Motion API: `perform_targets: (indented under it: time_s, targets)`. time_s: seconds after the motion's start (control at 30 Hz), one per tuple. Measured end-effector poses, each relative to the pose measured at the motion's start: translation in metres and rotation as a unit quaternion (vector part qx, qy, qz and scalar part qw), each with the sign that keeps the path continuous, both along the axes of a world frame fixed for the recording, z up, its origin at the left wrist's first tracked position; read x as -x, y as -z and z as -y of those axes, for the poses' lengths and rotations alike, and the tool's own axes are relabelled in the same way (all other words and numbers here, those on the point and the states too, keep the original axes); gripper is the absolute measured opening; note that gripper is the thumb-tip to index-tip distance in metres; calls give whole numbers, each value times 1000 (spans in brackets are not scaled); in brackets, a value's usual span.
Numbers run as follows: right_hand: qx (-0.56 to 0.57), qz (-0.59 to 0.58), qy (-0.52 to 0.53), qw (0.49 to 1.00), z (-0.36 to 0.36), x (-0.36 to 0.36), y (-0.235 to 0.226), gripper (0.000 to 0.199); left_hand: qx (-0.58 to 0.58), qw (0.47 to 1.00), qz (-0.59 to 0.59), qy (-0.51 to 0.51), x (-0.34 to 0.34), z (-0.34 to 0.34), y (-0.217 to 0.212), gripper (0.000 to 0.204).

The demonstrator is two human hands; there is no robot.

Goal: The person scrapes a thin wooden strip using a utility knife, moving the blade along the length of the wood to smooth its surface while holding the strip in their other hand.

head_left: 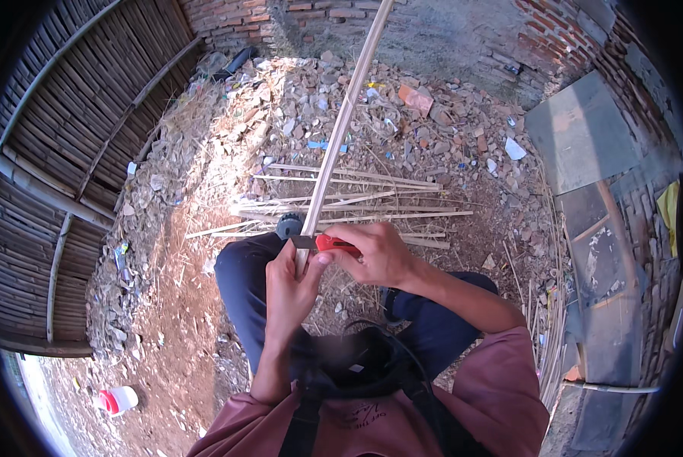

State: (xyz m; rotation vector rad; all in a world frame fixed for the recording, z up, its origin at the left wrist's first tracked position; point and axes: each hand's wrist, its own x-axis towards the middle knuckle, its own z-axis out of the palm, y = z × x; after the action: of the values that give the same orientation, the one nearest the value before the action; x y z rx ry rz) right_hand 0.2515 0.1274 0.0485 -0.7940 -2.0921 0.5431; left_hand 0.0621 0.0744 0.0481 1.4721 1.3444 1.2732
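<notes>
A long pale bamboo strip point(334, 148) rises from my lap toward the brick wall, pointing away from me. Its near end is gripped in my left hand point(289, 293), with the fingers closed round it. My right hand point(381, 257) is wrapped about the red handle of a utility knife point(337, 244). The knife's dark, wide blade lies across the strip just above my left thumb. Both thumbs are close together near the blade. The strip's lowest end is partly hidden by my left hand.
Several split bamboo strips point(387, 215) lie on the ground beyond my bent knees. Rubble point(280, 99) slopes up to a brick wall point(440, 38). A bamboo-slat wall point(67, 114) stands left, grey boards point(585, 133) right. A red-and-white container point(119, 400) sits at lower left.
</notes>
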Motion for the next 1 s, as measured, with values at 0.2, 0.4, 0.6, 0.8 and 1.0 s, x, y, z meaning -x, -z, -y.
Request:
perform_targets:
  time_s: [0.2,0.4,0.6,0.8,1.0]
  targets:
    - [-6,4,9,1000,4,1,1,25,26,999,42,20,2,0,-2,23]
    - [-12,-4,24,1000,6,2,4,25,41,998,25,32,3,1,-6,23]
    - [-28,-11,28,999,4,2,5,26,77,995,60,37,2,2,-9,29]
    - [-42,-23,45,998,6,5,6,25,60,998,19,29,5,-1,-3,30]
    - [-54,-27,58,996,7,7,4,23,54,998,-10,11,6,-1,-3,37]
